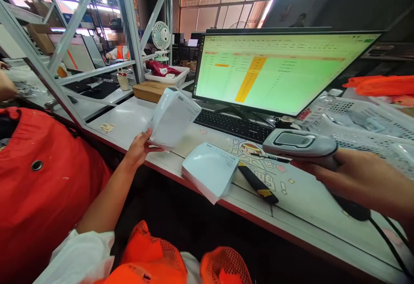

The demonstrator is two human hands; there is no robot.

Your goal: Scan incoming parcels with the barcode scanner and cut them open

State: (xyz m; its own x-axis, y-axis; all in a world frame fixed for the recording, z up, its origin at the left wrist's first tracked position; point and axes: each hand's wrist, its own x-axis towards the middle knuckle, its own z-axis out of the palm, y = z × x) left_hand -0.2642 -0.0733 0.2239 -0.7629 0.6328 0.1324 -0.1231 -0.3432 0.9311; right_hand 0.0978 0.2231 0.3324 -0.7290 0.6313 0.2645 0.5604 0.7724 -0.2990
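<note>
Orange vest (164,260) at six o'clock. Left fingers (144,138) hold a white box (176,122), right fingers (318,173) a scanner (300,142); one bump could drop the edge box (210,167).

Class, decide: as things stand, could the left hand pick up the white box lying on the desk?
Probably not: the left hand has its grip on another box. Otherwise the way to the lying box looks free, with nothing else visible between.
</note>
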